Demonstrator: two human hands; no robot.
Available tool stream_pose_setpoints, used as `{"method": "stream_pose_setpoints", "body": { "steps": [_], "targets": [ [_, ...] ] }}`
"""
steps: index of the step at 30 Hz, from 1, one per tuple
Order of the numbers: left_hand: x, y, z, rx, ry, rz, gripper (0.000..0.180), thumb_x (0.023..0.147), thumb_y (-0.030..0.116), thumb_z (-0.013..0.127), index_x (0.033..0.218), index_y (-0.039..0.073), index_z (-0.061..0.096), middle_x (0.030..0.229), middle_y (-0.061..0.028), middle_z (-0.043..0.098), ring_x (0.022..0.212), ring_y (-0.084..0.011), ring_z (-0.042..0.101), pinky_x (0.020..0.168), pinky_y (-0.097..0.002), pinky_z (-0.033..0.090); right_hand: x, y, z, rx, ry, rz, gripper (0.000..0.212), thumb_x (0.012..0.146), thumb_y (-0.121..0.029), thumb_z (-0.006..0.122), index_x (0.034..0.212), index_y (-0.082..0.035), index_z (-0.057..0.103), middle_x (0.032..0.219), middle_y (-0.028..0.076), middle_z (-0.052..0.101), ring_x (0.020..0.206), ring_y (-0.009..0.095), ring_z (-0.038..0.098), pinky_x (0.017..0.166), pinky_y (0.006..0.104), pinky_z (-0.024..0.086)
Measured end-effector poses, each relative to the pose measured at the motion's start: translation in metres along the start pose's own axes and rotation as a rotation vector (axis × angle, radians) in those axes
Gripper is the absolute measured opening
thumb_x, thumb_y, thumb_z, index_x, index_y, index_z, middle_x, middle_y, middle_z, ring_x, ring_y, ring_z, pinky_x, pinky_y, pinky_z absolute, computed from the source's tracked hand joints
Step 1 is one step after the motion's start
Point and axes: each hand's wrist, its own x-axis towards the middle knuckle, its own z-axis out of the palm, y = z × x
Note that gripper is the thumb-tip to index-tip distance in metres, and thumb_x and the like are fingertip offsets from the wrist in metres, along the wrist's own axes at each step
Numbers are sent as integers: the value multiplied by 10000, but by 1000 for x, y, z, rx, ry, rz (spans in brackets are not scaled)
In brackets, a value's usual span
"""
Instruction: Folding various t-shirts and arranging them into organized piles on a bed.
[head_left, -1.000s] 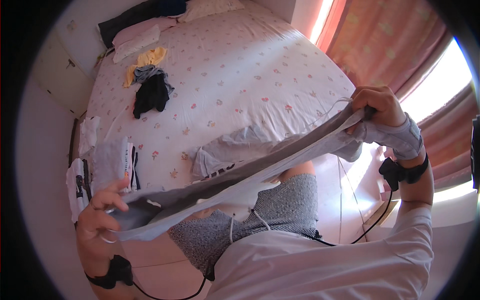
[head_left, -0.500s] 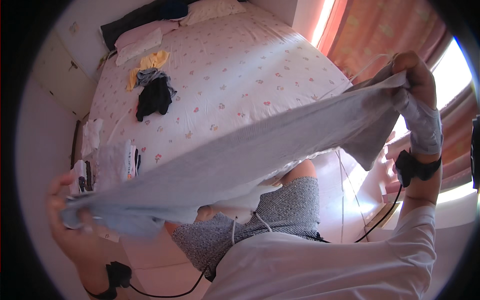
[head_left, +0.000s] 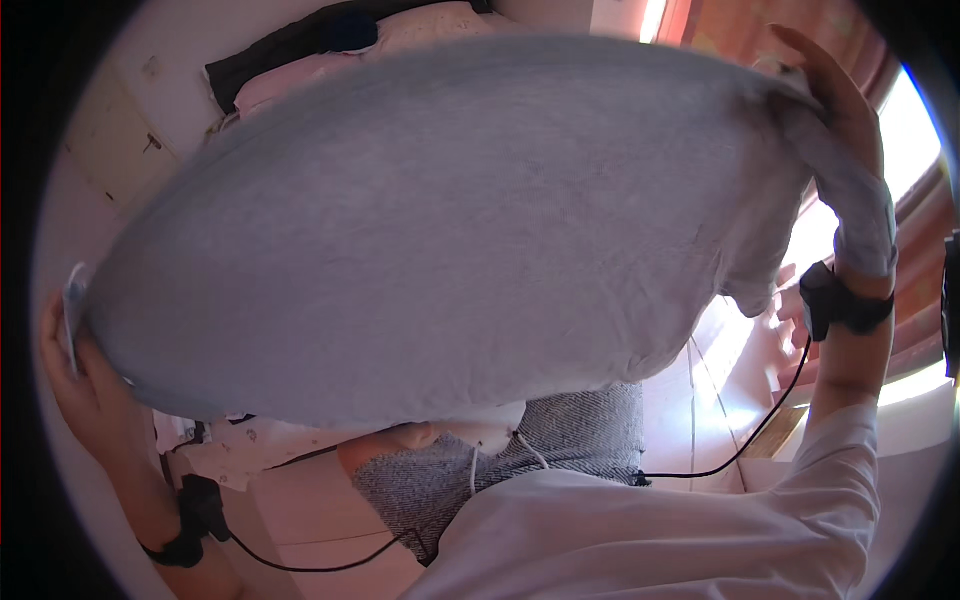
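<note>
A large grey garment [head_left: 430, 230] is stretched wide between my two hands, spread out like a broad sheet above my lap. Its exact kind cannot be told. My left hand [head_left: 85, 375] grips its lower left end, where a thin pale edge stands up by the fingers. At the upper right, my right hand [head_left: 845, 115] holds the other end from the outer side, partly hidden by the cloth, one finger sticking up. Loose folds hang below that hand. Pale grey cloth wraps around the right wrist.
Behind the garment, most of the bed is hidden; pink pillows [head_left: 270, 85] and a dark blue item [head_left: 350, 32] show at its head. A pink curtain [head_left: 800, 30] hangs by the bright window at right. Black wrist straps [head_left: 205, 510] trail cables across my lap.
The garment has opened from a narrow diagonal band into a wide spread, now covering the bed and the clothes on it. Both hands have risen and moved slightly outward.
</note>
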Motion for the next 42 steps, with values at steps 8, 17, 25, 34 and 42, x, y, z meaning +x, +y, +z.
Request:
{"method": "stream_pose_setpoints", "body": {
  "steps": [8, 17, 25, 34, 42],
  "targets": [
    [-90, 56, -27, -139, 174, -514, 357, 927, 285, 602, 1136, 8, 518, 904, -81, 537, 789, -165, 536, 687, -280, 431, -84, 22, 11, 175, -74, 356, 54, 822, -39, 615, 824, 14, 607, 761, 22, 556, 652, 88, 480, 577, 241, 396],
    [-90, 74, -26, -287, -228, -47, 230, 958, 254, 511, 959, 27, 479, 853, -108, 503, 735, -171, 466, 683, -295, 390, -174, -75, 223, 931, -1023, 228, 598, 786, -218, 751, 1292, -13, 507, 1171, 154, 589, 1085, 280, 590, 924, 370, 482],
    [-30, 79, -44, 106, 87, -68, 360, 946, 140, 472, 1241, -57, 530, 1129, -166, 581, 1035, -243, 562, 932, -308, 415, -221, -149, 309, 958, -829, -201, 634, 759, -254, 748, 1311, -102, 475, 1085, 146, 519, 1023, 322, 571, 862, 408, 497],
    [-8, 92, -56, 198, -65, 105, 397, 956, 136, 444, 1289, -73, 499, 1218, -170, 571, 1102, -242, 550, 966, -306, 401, -232, -178, 301, 709, -438, -563, 537, 700, -274, 747, 1215, -306, 596, 1259, 129, 477, 1108, 313, 532, 894, 394, 482],
    [4, 114, -58, 195, -49, 62, 410, 961, 117, 439, 1319, -75, 492, 1274, -162, 571, 1141, -233, 547, 985, -303, 394, -236, -166, 308, 493, -325, -421, 666, 612, -390, 779, 1249, -331, 592, 1476, 211, 287, 1331, 423, 333, 1000, 510, 392]
  ]
}}
